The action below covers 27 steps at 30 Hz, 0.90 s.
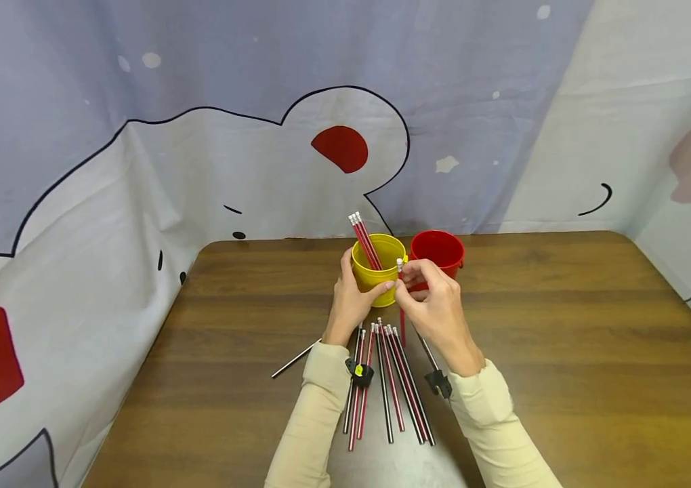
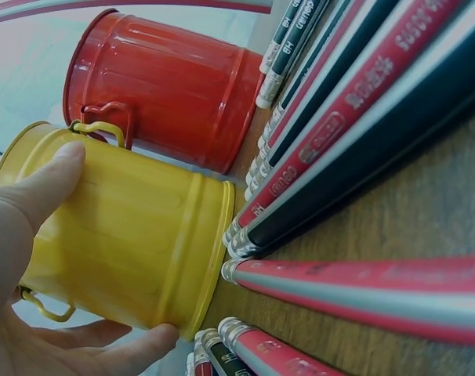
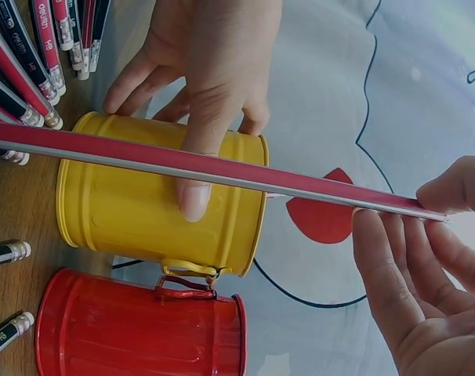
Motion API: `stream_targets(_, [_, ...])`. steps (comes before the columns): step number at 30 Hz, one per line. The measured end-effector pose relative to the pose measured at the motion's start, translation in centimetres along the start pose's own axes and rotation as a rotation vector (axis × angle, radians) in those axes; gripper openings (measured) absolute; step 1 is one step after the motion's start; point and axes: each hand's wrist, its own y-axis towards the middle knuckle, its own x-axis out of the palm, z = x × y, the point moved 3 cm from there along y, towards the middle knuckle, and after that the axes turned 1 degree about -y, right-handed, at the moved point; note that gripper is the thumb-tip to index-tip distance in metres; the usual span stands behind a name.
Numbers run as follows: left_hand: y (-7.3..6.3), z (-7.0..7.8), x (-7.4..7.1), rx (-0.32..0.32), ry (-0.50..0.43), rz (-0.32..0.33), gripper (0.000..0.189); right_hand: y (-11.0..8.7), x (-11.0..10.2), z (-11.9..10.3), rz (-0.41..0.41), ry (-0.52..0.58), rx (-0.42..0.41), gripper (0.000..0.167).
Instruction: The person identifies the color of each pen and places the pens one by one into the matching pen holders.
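Note:
My left hand (image 1: 348, 301) grips the side of a small yellow bucket (image 2: 135, 235), thumb on the near side and fingers round the far side. Several red-striped pencils (image 1: 366, 240) lean inside it, white eraser ends up. Between thumb and fingertips, my right hand (image 1: 440, 308) pinches a red pencil (image 3: 222, 168) near its eraser end. That pencil hangs nearly upright in front of the yellow bucket, outside it. A red bucket (image 2: 167, 90) stands just right of the yellow one, behind my right hand.
Several loose red and black pencils (image 1: 388, 379) lie on the wooden table (image 1: 565, 339) between my forearms, eraser ends toward the buckets. One dark pencil (image 1: 295, 359) lies apart on the left, another (image 1: 427, 352) by my right wrist. A printed curtain (image 1: 260, 169) hangs behind the table.

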Motion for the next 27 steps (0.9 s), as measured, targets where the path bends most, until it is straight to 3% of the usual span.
stream_targets(6, [0.1,0.1,-0.2,0.014,0.001,0.004,0.091,0.5,-0.5,-1.9,0.046,0.001,-0.007,0.017])
stream_targets(14, [-0.3,-0.3,-0.1,-0.003,0.009,0.006,0.091,1.1,-0.3,-0.5,0.052,0.008,-0.043,0.013])
stream_targets(27, [0.1,-0.4,-0.1,-0.022,0.022,-0.003,0.092,6.1,-0.4,-2.9,0.078,-0.006,-0.128,0.010])
